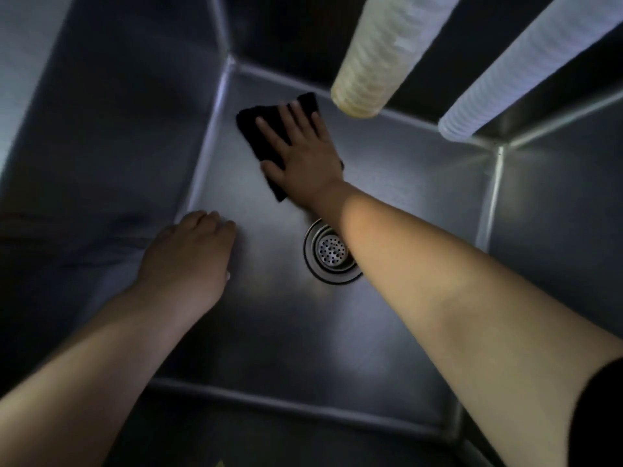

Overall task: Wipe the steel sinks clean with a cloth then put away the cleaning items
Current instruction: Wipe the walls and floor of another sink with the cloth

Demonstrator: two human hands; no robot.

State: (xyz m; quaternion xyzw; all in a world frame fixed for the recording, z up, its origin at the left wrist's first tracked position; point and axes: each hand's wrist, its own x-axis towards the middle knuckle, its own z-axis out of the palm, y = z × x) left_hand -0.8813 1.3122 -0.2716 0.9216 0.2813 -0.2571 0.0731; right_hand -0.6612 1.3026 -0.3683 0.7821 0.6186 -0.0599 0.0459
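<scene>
Head view, looking straight down into 1 deep steel sink [387, 332], dimly lit, floor and 4 walls in sight.

Right hand [303, 153] flat on a black cloth [256, 129], fingers [266, 128] straight and slightly spread, thumb out to the left, palm pressing the cloth against the sink floor. Cloth lying near the far left corner of the floor, far edge close to the back wall, near tip poking out below the thumb. Small bit of cloth also showing at the right side of the wrist.

Left hand [192, 251] low along the left edge of the floor, fingers loosely curled and close together, holding nothing; whether the fingertips touch the steel, cannot tell.

Round drain strainer [332, 251] with small holes set about mid-floor, just below the right hand, right part covered by the right forearm. Drain lying between the 2 arms.

2 ribbed hoses hanging in from the top right, blurred and close to the camera: yellowish hose [381, 59] ending just right of the cloth's far edge, white hose [505, 85] further right, ending over the far right corner. Both hiding parts of the back wall. Dark sleeve [600, 412] at the lower right edge.
</scene>
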